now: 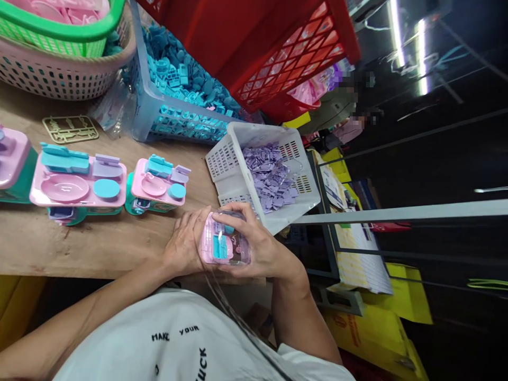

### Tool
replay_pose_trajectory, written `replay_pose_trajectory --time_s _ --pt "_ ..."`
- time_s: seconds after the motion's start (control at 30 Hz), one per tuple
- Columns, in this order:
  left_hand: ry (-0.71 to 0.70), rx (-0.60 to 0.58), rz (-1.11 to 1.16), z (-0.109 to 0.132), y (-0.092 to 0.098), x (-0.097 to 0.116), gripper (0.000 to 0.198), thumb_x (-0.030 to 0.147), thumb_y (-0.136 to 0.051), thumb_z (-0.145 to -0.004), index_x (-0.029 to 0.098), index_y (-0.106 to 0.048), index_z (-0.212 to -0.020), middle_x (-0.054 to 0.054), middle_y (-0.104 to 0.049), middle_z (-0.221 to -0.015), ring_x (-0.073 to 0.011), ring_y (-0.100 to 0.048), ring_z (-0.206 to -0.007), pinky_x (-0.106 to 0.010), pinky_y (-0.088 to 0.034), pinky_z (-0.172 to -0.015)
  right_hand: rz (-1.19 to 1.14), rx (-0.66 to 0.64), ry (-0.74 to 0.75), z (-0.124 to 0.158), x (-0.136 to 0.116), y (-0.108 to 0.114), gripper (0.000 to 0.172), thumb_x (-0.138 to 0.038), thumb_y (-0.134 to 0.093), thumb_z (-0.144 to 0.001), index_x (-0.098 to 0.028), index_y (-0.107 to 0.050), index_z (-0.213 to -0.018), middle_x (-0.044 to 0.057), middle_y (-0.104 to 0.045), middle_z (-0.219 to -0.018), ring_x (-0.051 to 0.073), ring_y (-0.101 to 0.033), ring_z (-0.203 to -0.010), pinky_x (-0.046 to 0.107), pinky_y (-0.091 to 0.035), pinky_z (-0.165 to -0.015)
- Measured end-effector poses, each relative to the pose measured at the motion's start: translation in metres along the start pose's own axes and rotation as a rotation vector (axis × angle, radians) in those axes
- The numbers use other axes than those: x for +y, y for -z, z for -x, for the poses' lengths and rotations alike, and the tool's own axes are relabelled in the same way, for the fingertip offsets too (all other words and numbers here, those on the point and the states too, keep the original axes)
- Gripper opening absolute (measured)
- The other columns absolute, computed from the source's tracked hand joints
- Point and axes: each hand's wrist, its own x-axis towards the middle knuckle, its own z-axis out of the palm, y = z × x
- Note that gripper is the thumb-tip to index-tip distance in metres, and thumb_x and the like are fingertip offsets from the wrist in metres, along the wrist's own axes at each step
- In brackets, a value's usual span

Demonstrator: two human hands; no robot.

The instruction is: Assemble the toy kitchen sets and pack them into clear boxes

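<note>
Close to the table's near edge, my two hands hold a small toy kitchen unit [207, 248] between them. It has a pink top with blue and pink parts, and a clear plastic cover [241, 248] lies over one side. My left hand [184, 241] presses against its left side, fingers closed together and partly hidden. Fingers of my right hand [260, 243] curl around the clear cover from the right. On the left stand similar toy kitchen units, a small one [154, 185] and a larger one [65, 188], with pink tops and teal bases.
A white basket of purple pieces [268, 185] tilts just beyond my right hand. Behind are a clear bin of blue pieces [182, 100], a red crate [278, 53] and stacked baskets [63, 69]. A gold-coloured plastic frame [70, 129] lies on the wooden table [119, 248].
</note>
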Motion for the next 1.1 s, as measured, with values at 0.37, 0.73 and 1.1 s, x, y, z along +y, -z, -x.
replay_pose_trajectory --time_s 0.37,0.73,1.1 --pt "-0.074 0.022 -0.073 0.0 0.001 -0.009 0.119 0.052 -0.084 -0.063 0.015 -0.02 -0.156 -0.022 -0.045 -0.149 -0.0391 -0.045 -0.131 -0.054 -0.039 -0.109 -0.103 0.095 -0.024 0.021 0.023 -0.024 0.1 -0.032 -0.086 -0.07 -0.037 -0.031 -0.153 0.01 -0.031 -0.143 0.032 -0.041 -0.141 0.051 -0.043 -0.114" --pt "-0.095 0.326 -0.279 -0.005 0.008 -0.029 0.099 0.04 -0.06 -0.091 0.018 0.006 -0.162 -0.024 -0.021 -0.164 -0.0362 -0.023 -0.154 -0.056 -0.031 -0.12 -0.172 0.289 -0.008 -0.041 0.041 -0.026 0.099 -0.034 -0.089 -0.07 -0.03 -0.036 -0.154 0.013 -0.026 -0.151 0.026 -0.023 -0.153 0.045 -0.028 -0.125" --pt "-0.105 0.265 -0.475 -0.004 0.005 -0.022 0.063 0.024 -0.049 -0.095 0.017 -0.03 -0.154 -0.026 -0.035 -0.158 -0.035 -0.034 -0.149 -0.064 -0.038 -0.112 0.182 0.682 -0.189 -0.049 0.015 0.006 0.051 -0.029 -0.06 -0.096 -0.02 -0.052 -0.146 0.013 -0.043 -0.15 0.026 -0.048 -0.139 0.038 -0.039 -0.12"
